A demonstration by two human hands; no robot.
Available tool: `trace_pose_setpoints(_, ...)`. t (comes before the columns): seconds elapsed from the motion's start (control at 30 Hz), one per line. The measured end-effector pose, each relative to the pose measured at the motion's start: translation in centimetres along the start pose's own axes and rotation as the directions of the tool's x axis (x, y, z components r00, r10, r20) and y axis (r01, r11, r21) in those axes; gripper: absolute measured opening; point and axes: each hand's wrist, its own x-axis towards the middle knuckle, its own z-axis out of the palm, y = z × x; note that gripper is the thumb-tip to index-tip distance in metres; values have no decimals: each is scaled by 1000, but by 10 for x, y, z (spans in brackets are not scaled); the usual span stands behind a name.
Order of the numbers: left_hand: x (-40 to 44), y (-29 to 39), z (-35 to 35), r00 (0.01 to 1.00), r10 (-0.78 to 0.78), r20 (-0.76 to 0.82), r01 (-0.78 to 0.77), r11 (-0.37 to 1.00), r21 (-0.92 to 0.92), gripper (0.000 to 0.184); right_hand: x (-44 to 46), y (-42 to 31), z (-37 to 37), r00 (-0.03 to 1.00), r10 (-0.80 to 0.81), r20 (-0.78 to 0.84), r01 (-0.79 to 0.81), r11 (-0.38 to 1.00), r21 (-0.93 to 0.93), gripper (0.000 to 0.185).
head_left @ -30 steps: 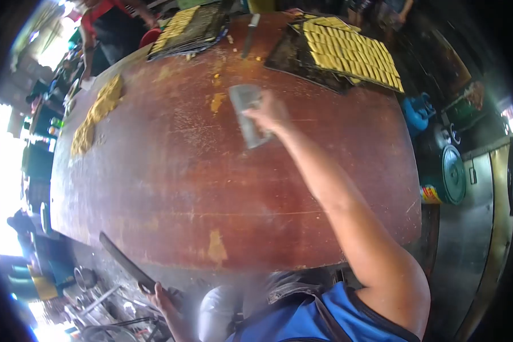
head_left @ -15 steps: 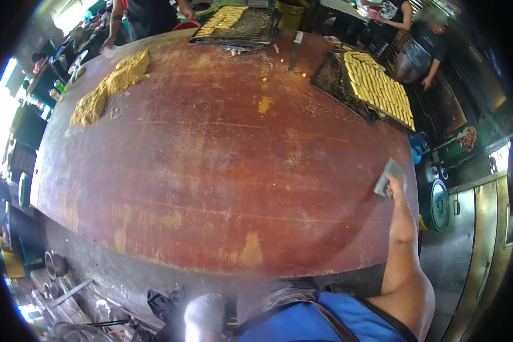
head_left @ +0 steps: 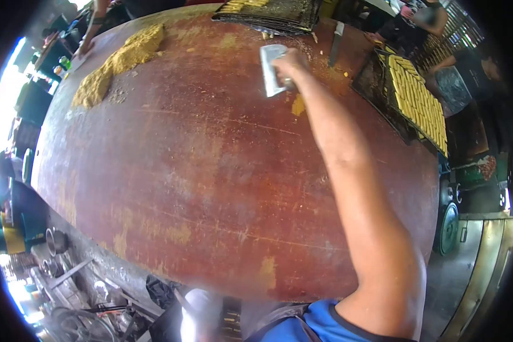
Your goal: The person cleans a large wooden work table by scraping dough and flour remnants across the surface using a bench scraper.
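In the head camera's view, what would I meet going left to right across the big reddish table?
Crumbly yellow dough-like heap, pale grey rectangular scraper held in the right hand, long pale-handled knife, rows of yellow finger-shaped pieces.

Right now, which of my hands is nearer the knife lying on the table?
Right: your right hand, gripping a flat scraper, is left of the knife; your left hand isn't visible near it.

The right hand [head_left: 291, 64], slightly blurred, covered 1 side of the metal scraper [head_left: 271, 73], hiding part of the grip. The right arm [head_left: 347, 154] hid a strip of tabletop [head_left: 182, 148]. The top edge cut off the far tray stack [head_left: 293, 20] and a co-worker's arm [head_left: 97, 17], whose fingers were too small to tell. Glare blurred something white [head_left: 198, 313] low down.
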Motion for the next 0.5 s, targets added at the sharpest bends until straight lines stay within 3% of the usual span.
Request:
trace_pose_setpoints(0.03, 7, -1, -1, 1000, -11, 14, 11, 1000, 15, 33, 7, 33, -20, 998, 43, -34, -37, 988, 152, 25)
trace_pose_setpoints(0.07, 15, 1, 1, 999, -19, 34, 18, 999, 31, 33, -8, 47, -58, 993, -39, -113, 56, 987, 151, 20)
trace_pose_setpoints(0.1, 21, 3, 1, 998, -30, 47, 27, 998, 48, 33, -2, 73, -87, 979, 206, 8, -200, 940, 277, 18)
trace_pose_setpoints(0.13, 26, 6, 1, 998, -35, 54, 31, 997, 65, 33, -10, 88, -114, 953, 288, -91, -259, 934, 245, 17)
trace_pose_setpoints(0.17, 30, 9, 3, 998, -37, 56, 32, 997, 74, 33, 37, 165, -130, 945, 290, -151, -266, 950, 160, 17)
trace_pose_setpoints(0.2, 31, 9, 1, 997, -42, 61, 37, 996, 79, 33, -6, 134, -149, 883, 420, -208, -331, 873, 359, 18)
trace_pose_setpoints(0.33, 38, 12, 0, 997, -62, 50, 55, 990, 127, 34, -4, 190, -168, 803, 524, -285, -408, 831, 378, 21)
trace_pose_setpoints(0.5, 46, -7, -17, 995, -97, 34, 92, 987, 134, 35, -19, 157, -119, 867, 469, -167, -410, 863, 294, 23)
